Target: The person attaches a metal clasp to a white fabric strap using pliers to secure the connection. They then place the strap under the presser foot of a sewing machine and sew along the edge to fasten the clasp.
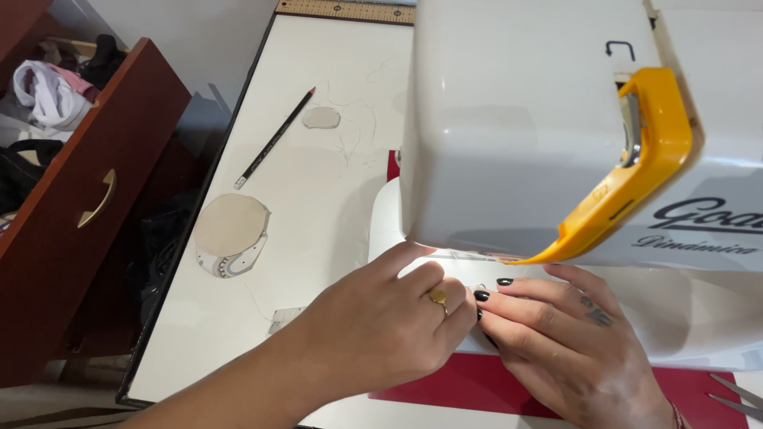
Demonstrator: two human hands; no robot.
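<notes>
Fingers of both my hands curl together under the sewing machine (540, 119), tips meeting at its bed. My left hand (381, 326), ringed, bends its fingers inward; my right hand (568, 342) presses dark-nailed fingertips (482, 295) against them. What they pinch, I cannot tell. Machine: white with a yellow trim (636, 175). Left of it lie a pencil (274, 139) and a beige round cutout (230, 234); red mat (493, 385) beneath.

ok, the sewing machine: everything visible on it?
The sewing machine is glossy white plastic with a yellow-orange trim piece running down its face around a metal lever. Its head overhangs the bed, filling the upper right of the view. It sits on a white table over red material. The left hand and right hand meet under its head.
</notes>
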